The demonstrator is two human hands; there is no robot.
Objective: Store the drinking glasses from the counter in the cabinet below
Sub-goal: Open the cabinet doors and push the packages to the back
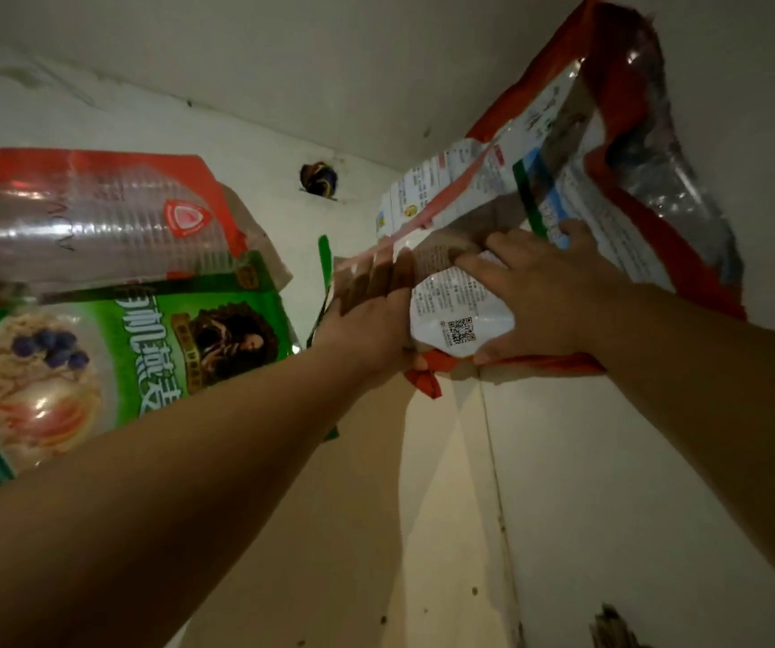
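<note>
I am looking into the dim white cabinet (610, 484); the view is tilted. My left hand (367, 329) and my right hand (544, 301) both grip a white food packet (456, 320) with a QR code, held against a large red and clear bag (610, 170) leaning on the right wall. No drinking glass from the counter is in view. At the left lies a sleeve of stacked clear plastic cups (95, 222) in red packaging.
A green oatmeal bag (95, 367) lies under the cup sleeve at the left. A small round hole (319, 179) with wires shows in the back wall. The cabinet floor runs between my forearms.
</note>
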